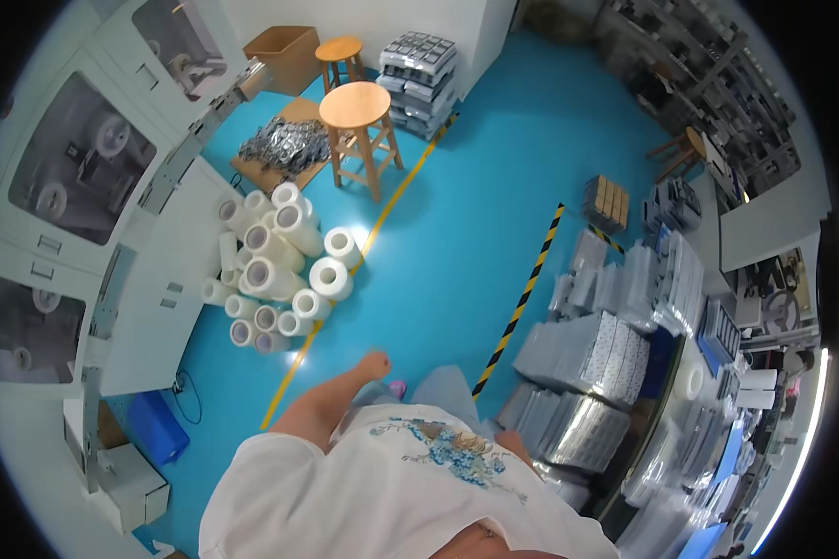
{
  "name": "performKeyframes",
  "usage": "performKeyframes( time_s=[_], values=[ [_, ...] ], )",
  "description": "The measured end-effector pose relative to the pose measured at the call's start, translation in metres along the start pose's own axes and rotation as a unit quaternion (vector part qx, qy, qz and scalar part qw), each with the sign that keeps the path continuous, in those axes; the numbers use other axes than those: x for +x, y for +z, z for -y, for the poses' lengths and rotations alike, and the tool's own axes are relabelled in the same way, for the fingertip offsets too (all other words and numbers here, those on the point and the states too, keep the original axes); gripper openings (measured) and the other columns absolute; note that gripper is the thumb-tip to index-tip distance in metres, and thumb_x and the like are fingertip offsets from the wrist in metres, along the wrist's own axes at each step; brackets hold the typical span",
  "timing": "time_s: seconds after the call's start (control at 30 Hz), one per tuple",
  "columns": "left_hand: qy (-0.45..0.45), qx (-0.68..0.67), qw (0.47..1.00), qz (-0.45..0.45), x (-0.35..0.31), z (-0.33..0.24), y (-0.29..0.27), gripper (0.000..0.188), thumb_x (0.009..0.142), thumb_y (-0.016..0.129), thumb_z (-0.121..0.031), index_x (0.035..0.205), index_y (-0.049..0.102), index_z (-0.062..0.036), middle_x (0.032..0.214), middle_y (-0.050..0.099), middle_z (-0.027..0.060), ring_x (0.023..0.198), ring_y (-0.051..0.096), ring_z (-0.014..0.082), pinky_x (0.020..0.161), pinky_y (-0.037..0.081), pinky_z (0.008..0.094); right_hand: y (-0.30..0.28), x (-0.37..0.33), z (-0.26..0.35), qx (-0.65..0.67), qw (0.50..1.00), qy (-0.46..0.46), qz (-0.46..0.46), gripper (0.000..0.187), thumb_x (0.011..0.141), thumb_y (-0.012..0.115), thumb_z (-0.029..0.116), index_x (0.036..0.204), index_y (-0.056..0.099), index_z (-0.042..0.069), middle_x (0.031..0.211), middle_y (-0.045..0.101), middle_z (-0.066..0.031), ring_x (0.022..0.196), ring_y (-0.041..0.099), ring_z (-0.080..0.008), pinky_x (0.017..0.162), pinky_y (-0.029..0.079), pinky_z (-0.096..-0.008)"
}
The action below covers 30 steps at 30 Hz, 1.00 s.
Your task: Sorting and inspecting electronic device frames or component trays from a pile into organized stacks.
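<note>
I stand on a blue floor [457,214] in a white shirt with a blue flower print. My left hand [376,362] swings forward at the end of my bare forearm, over the floor beside a yellow floor line [298,359]. It holds nothing I can see, and it is too small to tell whether the fingers are curled. Nearest to it is a pile of white rolls [272,270], ahead and to the left. Only a strip of my right arm [513,447] shows beside my hip. My right hand is hidden.
White machine cabinets [75,186] line the left. Two wooden stools [356,110], a cardboard box [284,51] and stacked grey trays [419,70] stand far ahead. Grey tray stacks [587,373] crowd the right behind a black-yellow floor stripe [522,298]. A blue box [158,424] sits lower left.
</note>
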<state>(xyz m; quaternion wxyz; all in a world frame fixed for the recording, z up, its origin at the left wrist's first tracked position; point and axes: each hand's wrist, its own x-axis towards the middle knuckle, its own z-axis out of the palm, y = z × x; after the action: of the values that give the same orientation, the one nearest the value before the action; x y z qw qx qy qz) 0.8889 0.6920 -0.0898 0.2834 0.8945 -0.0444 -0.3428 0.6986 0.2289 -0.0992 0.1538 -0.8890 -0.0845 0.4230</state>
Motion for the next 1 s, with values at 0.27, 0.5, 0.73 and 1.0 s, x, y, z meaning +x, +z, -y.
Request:
performKeyframes(
  time_s=[0.27, 0.5, 0.73, 1.0],
  values=[
    [-0.064, 0.046, 0.993, 0.087, 0.057, -0.023, -0.050, 0.028, 0.079, 0.059, -0.024, 0.084, 0.073, 0.0004, 0.099, 0.068, 0.0272, 0.092, 0.065, 0.0430, 0.078, 0.053, 0.0504, -0.030, 0.095, -0.135, -0.186, 0.975, -0.035, 0.116, 0.011, 0.072, 0.065, 0.022, 0.068, 0.069, 0.012, 0.073, 0.070, -0.0090, 0.063, 0.067, -0.0293, 0.056, 0.050, -0.0446],
    [-0.155, -0.030, 0.977, -0.145, 0.165, -0.085, -0.127, 0.027, 0.085, 0.058, -0.023, 0.096, 0.069, -0.0013, 0.101, 0.068, 0.0249, 0.096, 0.065, 0.0420, 0.086, 0.051, 0.0509, -0.331, 0.285, -0.092, 0.237, 0.955, 0.109, -0.141, 0.020, 0.081, 0.059, 0.020, 0.072, 0.069, 0.004, 0.062, 0.065, -0.0081, 0.057, 0.062, -0.0193, 0.055, 0.047, -0.0366],
    [-0.075, -0.097, 0.981, -0.152, 0.290, -0.122, -0.180, 0.027, 0.084, 0.059, -0.024, 0.100, 0.071, -0.0059, 0.098, 0.070, 0.0221, 0.091, 0.066, 0.0398, 0.083, 0.052, 0.0493, -0.520, 0.445, -0.018, 0.324, 0.912, -0.043, -0.248, 0.020, 0.085, 0.061, 0.020, 0.078, 0.069, 0.003, 0.066, 0.066, -0.0068, 0.059, 0.063, -0.0165, 0.055, 0.049, -0.0331],
    [-0.143, -0.301, 0.909, -0.252, 0.430, -0.082, -0.320, 0.027, 0.086, 0.060, -0.027, 0.094, 0.070, -0.0034, 0.092, 0.070, 0.0212, 0.087, 0.067, 0.0385, 0.079, 0.053, 0.0475, -0.576, 0.541, 0.008, 0.072, 0.989, -0.096, -0.087, 0.020, 0.082, 0.064, 0.019, 0.087, 0.070, 0.001, 0.076, 0.069, -0.0106, 0.065, 0.066, -0.0206, 0.061, 0.052, -0.0349]
  ],
)
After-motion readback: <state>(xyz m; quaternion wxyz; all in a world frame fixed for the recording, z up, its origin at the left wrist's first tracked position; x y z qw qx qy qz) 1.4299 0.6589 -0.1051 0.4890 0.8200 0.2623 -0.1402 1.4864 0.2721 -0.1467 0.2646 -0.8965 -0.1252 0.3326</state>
